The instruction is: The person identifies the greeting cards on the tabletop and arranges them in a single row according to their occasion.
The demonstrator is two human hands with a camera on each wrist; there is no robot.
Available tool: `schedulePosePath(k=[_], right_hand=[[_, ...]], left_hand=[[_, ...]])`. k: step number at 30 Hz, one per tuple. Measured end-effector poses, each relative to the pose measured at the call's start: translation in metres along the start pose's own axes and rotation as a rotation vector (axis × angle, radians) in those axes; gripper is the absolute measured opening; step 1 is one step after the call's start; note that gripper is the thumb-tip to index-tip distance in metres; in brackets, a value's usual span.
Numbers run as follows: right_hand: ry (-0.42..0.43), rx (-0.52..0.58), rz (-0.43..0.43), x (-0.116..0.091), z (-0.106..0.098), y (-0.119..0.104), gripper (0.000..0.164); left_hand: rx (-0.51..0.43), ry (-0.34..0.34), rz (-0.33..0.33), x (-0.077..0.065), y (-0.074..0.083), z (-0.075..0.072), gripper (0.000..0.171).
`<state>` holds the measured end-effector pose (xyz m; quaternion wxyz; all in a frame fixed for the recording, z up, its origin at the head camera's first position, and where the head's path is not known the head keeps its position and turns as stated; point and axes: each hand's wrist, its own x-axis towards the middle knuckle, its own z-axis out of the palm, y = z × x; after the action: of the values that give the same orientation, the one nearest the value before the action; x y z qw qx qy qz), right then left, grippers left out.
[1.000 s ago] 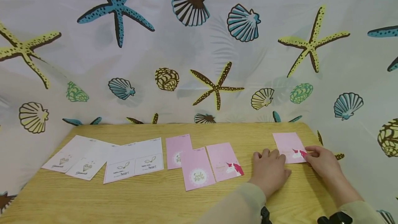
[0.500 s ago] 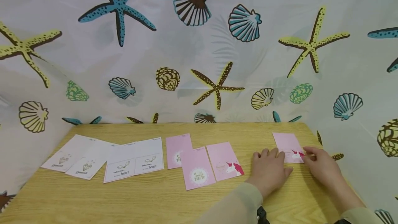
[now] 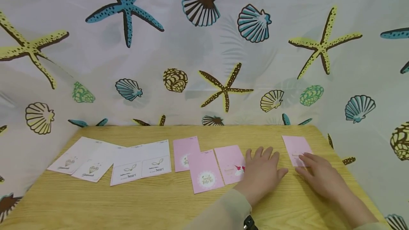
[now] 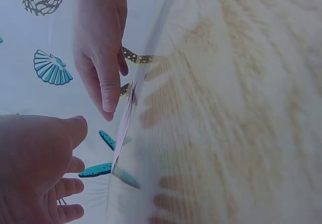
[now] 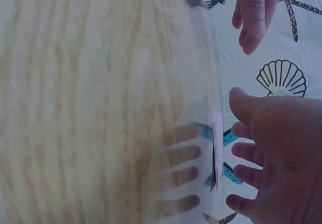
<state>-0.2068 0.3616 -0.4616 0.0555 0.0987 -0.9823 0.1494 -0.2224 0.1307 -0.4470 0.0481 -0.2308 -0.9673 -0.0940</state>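
At the table's right end lies a pink card (image 3: pixel 295 146); my right hand (image 3: pixel 321 176) is over its lower right part and hides its red-and-white unicorn print. In the right wrist view the fingers (image 5: pixel 249 176) are straight and stand apart from that card (image 5: pixel 217 143). My left hand (image 3: pixel 262 173), fingers spread, is beside another pink unicorn card (image 3: pixel 228 159) and covers its lower right corner. The left wrist view has this hand's fingers (image 4: pixel 70 186) off the tabletop, holding nothing.
Two pink "Smile More" cards (image 3: pixel 206 168) overlap left of the unicorn card. Farther left, white cards with wings (image 3: pixel 140 162) and white cards with diamonds (image 3: pixel 92 160) lie in overlapping pairs. A fabric wall (image 3: pixel 191 45) with shells and starfish stands behind the wooden table (image 3: pixel 143 205).
My left hand has moved left, away from the right-hand pink card toward the other unicorn card. The right hand has shifted left from that card's right edge to over its lower part.
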Motion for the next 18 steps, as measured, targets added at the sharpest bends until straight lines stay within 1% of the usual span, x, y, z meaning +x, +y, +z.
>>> schedulePosePath(k=[6,11,18], right_hand=[[-0.037,-0.055,-0.042,-0.005,0.003,-0.004,0.06],[-0.059,-0.061,-0.056,-0.006,0.004,-0.002,0.058],[-0.073,-0.067,-0.013,-0.005,0.001,0.009,0.058]], left_hand=[[0.028,-0.02,0.017,-0.004,-0.004,0.004,0.062],[0.013,-0.027,0.022,-0.006,-0.006,0.006,0.063],[0.0,-0.027,0.019,-0.008,-0.008,0.007,0.065]])
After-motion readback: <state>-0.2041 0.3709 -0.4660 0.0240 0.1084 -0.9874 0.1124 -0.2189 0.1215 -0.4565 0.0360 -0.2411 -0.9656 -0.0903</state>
